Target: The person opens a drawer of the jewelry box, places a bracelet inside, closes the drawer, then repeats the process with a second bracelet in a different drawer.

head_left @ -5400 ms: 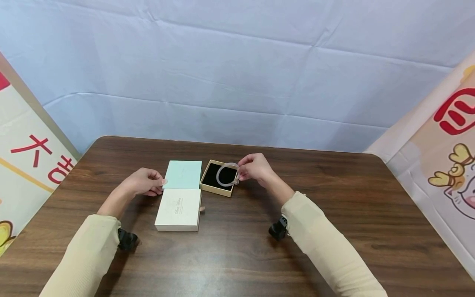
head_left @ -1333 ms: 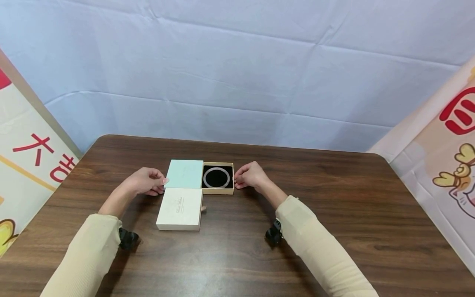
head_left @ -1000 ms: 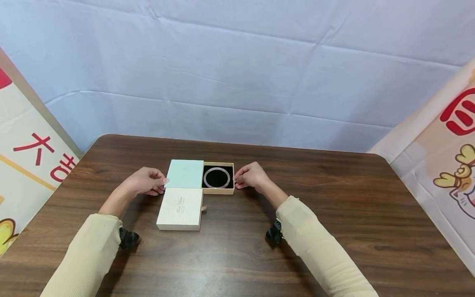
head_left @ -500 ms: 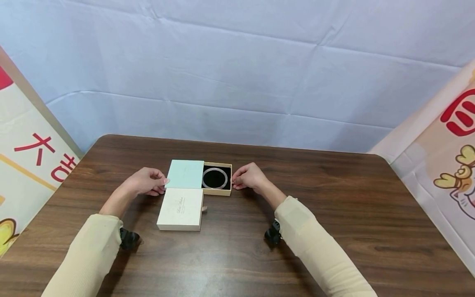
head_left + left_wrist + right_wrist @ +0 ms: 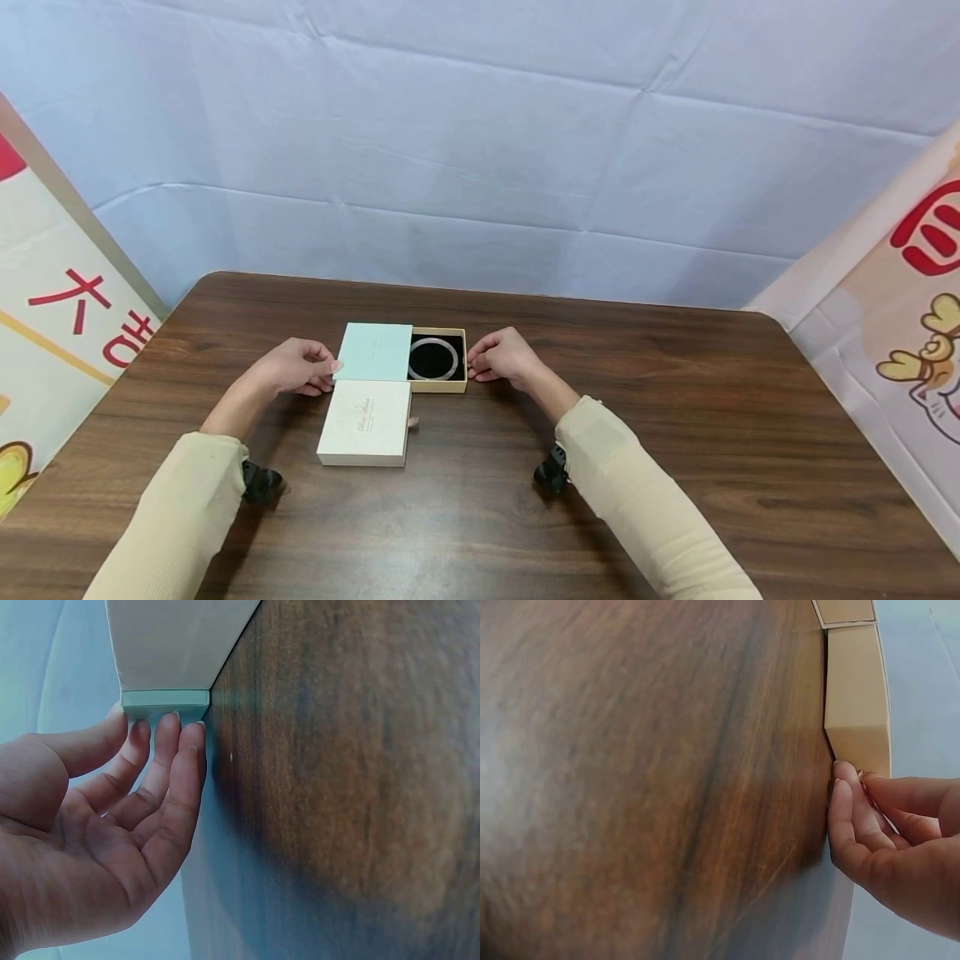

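A mint-green box sleeve (image 5: 375,352) lies on the table, its cream drawer (image 5: 442,387) sticking out to the right. Inside, on black lining, lies a pale translucent bangle (image 5: 454,363); its left edge meets the sleeve's mouth. My left hand (image 5: 296,367) holds the sleeve's left end, thumb at the top edge, fingers against the end face, as the left wrist view shows. At the drawer's right end, my right hand (image 5: 506,358) pinches a small ribbon tab (image 5: 862,777) between thumb and fingers, with fingertips touching the drawer's end.
A white lidded box (image 5: 365,421) with printed lettering sits directly in front of the sleeve, a ribbon tab (image 5: 413,422) on its right side. Both stand on a dark wooden table (image 5: 637,392). A pale cloth (image 5: 480,150) hangs behind, with printed banners at both sides.
Earlier my right hand held the bangle tilted over the skewed drawer; it then lay flat inside, the drawer lined up with the sleeve. Since then the drawer has slid slightly left into the sleeve.
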{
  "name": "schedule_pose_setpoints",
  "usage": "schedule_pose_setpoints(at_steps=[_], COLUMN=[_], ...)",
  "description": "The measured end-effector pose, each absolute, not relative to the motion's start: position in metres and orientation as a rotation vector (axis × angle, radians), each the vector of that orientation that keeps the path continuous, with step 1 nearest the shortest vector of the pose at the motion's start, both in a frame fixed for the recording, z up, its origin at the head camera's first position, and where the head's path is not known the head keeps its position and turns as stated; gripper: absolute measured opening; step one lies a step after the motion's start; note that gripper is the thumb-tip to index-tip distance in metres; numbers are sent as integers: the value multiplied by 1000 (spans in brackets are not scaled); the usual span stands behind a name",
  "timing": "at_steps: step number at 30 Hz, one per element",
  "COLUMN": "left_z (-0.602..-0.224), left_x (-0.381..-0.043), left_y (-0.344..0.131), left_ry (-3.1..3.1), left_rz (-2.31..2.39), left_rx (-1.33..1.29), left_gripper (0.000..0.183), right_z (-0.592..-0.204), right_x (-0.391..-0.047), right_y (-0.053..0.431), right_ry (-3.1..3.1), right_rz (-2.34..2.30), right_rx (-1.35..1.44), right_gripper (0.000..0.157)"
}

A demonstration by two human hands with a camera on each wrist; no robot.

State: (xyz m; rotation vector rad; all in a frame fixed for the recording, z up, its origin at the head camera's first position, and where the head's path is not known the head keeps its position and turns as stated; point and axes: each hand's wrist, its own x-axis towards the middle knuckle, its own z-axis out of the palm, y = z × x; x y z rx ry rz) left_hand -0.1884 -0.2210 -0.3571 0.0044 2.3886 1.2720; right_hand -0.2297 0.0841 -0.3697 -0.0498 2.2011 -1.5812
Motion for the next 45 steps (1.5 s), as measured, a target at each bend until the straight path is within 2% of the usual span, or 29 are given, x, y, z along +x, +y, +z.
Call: schedule_pose_setpoints(at_steps=[45], left_z=[-359], left_x=[-189], left_y=[-222], left_ry=[2414], left_rz=[1250], left_rx=[8], left_gripper=[22], right_z=[-362], right_x=[-220], right_y=[60], right_ry=[2196], right_rz=[-1499], right_rx=[-182], right_gripper=[27])
